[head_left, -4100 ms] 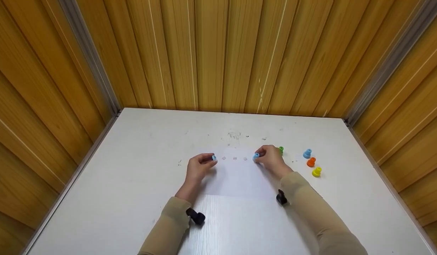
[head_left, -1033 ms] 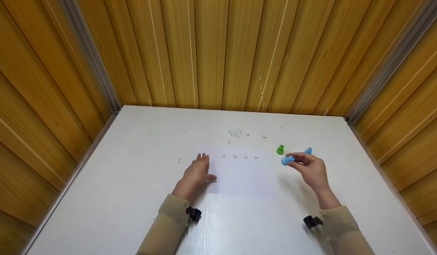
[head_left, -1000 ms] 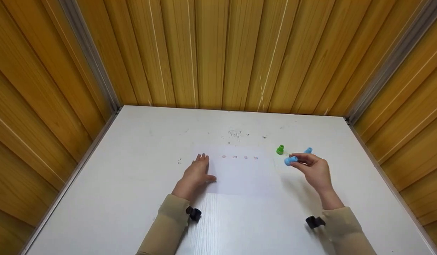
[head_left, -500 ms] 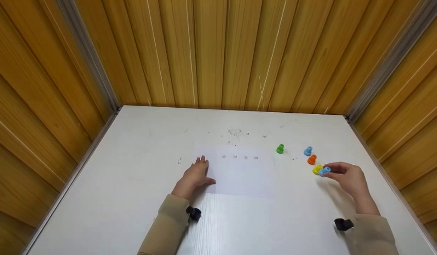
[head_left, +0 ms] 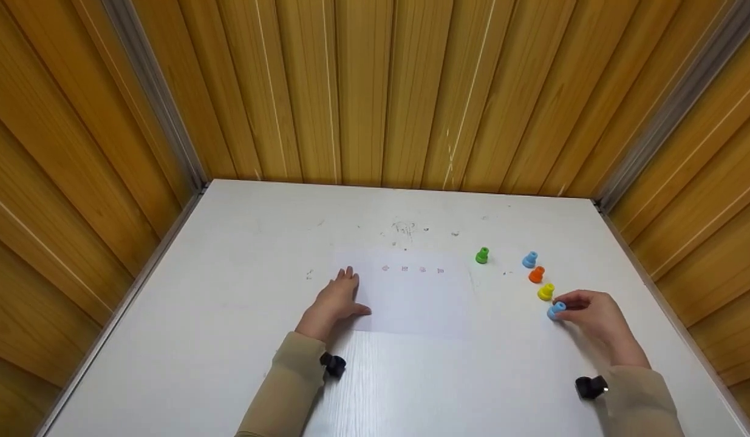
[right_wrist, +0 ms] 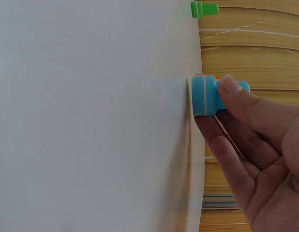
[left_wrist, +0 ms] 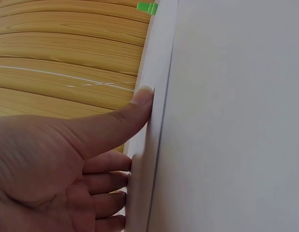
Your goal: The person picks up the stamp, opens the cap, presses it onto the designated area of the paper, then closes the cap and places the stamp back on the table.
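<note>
My right hand [head_left: 596, 315] pinches a small blue stamp [head_left: 555, 311] between thumb and fingers, low over the table at the near end of a row of stamps. In the right wrist view, a pale line rings the held stamp's wide base. My left hand [head_left: 335, 301] rests with fingers extended over the left edge of a white sheet of paper [head_left: 417, 303]. Several small printed marks [head_left: 404, 268] run in a line across the sheet's upper part.
Beyond the held stamp, a yellow stamp [head_left: 546, 292], an orange stamp [head_left: 537, 275] and another blue stamp [head_left: 530, 260] stand in a slanting row. A green stamp [head_left: 483, 255] stands apart to their left. Wood-patterned walls [head_left: 362, 91] enclose the white table [head_left: 229, 243].
The left hand held a small blue piece earlier and now lies at the paper. My right hand has carried the blue stamp rightward from the sheet, then lowered it beside the yellow one.
</note>
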Action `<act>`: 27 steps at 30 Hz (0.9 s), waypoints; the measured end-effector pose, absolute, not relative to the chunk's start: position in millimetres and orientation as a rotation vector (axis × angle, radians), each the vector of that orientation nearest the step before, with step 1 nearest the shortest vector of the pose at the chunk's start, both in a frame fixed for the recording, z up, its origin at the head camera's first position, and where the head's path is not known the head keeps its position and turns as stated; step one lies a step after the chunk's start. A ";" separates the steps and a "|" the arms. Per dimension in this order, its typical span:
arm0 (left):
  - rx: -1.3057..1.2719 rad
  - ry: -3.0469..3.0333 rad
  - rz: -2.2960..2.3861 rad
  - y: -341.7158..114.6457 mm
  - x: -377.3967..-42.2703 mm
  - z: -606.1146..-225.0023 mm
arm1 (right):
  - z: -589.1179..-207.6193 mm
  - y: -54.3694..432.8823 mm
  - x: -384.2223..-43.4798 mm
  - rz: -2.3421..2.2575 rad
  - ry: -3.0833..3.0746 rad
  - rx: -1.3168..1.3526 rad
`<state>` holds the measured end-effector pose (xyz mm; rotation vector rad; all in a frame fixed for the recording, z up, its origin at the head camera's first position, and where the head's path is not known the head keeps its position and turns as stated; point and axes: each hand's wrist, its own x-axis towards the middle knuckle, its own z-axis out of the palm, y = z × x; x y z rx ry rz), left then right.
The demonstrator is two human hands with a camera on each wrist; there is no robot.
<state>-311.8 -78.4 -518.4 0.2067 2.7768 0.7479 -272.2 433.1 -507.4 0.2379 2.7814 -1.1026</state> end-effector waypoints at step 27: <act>0.159 2.773 0.766 -76.6 -311.2 -519.3 | -462.4 418.9 -273.7 -1.115 2.874 0.179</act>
